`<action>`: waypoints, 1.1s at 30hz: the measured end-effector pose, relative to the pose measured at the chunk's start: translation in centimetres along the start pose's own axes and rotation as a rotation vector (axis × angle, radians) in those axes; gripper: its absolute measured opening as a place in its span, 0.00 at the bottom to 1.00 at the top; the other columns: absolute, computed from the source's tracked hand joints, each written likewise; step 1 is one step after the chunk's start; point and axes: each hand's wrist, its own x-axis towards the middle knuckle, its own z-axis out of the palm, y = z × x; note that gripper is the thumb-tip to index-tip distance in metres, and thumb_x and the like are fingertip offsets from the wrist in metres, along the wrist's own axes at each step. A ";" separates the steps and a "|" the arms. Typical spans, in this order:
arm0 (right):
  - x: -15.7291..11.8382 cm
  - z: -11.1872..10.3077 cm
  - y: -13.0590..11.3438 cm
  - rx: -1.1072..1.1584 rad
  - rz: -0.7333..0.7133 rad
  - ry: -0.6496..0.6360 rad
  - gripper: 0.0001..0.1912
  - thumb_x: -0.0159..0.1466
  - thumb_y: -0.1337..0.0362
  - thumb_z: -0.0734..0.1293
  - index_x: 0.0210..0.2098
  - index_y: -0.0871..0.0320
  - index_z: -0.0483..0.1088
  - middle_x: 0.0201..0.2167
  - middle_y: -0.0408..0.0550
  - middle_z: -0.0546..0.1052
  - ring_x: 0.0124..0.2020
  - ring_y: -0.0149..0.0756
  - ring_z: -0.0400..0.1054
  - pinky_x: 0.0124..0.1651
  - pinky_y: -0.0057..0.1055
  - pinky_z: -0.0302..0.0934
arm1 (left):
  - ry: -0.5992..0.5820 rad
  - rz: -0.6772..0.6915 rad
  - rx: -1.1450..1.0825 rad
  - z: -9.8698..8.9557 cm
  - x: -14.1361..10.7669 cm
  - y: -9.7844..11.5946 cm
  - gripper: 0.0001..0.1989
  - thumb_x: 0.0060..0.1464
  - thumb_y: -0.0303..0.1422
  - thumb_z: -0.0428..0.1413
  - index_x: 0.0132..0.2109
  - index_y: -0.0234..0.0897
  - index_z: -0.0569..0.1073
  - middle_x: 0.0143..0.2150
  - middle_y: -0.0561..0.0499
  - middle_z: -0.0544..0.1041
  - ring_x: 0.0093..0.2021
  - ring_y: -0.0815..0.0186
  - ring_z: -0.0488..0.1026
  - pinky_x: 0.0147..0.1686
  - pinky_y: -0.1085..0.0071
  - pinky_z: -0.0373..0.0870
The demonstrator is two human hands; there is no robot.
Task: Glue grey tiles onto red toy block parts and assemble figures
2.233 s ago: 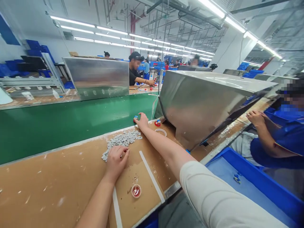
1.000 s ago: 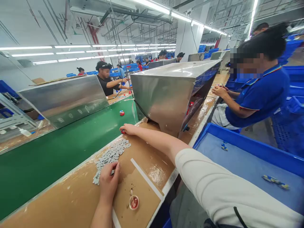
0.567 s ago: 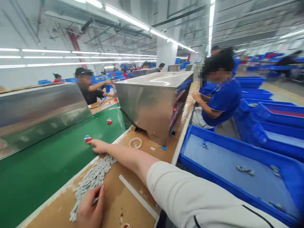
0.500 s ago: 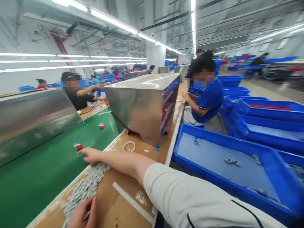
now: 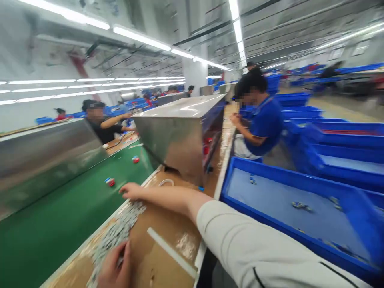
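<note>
Reaching over the bench's (image 5: 150, 219) belt-side edge, the right hand (image 5: 131, 191) had its fingers loosely bent, slightly apart, with nothing seen between them. Just beyond the fingertips, clear of them, the near toy (image 5: 110, 182), red with blue and white, sat on the green belt (image 5: 69, 212), about midway between its long edges. The far toy (image 5: 135, 159), in similar colours, sat farther along the belt.

The left hand (image 5: 115, 267) was low at the grey pieces (image 5: 117, 227), thumb and fingers curled close together; blur made it impossible to tell whether they held one. The pieces lay heaped along the bench's belt-side edge.

Behind the right forearm, a white ring (image 5: 166, 182) lay partly hidden, near the metal box (image 5: 177, 140). A white strip (image 5: 171, 253) slanted towards the bench's near edge. Alongside that edge, a blue bin (image 5: 300, 180) held small parts (image 5: 301, 206). A person in blue (image 5: 259, 122) sat past the bin, hands together, and a person in black (image 5: 103, 128) reached across the far bench.
</note>
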 end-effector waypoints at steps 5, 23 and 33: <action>6.1 2.7 2.9 -0.084 0.045 0.034 0.19 0.71 0.66 0.73 0.60 0.61 0.76 0.63 0.56 0.78 0.61 0.46 0.76 0.67 0.50 0.71 | 0.037 0.089 -0.053 0.3 -0.2 1.5 0.16 0.73 0.43 0.56 0.41 0.42 0.82 0.37 0.48 0.86 0.37 0.58 0.84 0.38 0.64 0.79; 11.0 4.8 3.7 0.079 0.135 0.028 0.16 0.75 0.58 0.70 0.58 0.58 0.72 0.52 0.51 0.82 0.43 0.35 0.78 0.44 0.33 0.78 | 0.026 0.080 -0.068 1.1 -1.3 2.5 0.16 0.76 0.37 0.53 0.38 0.42 0.78 0.31 0.49 0.80 0.34 0.60 0.77 0.37 0.62 0.68; -6.9 2.5 -3.6 0.572 -0.202 -0.017 0.29 0.68 0.55 0.75 0.64 0.46 0.63 0.51 0.46 0.80 0.35 0.28 0.75 0.34 0.24 0.72 | 0.043 0.164 -0.042 1.2 -0.9 1.9 0.16 0.76 0.38 0.53 0.39 0.40 0.78 0.33 0.50 0.82 0.33 0.61 0.78 0.37 0.64 0.69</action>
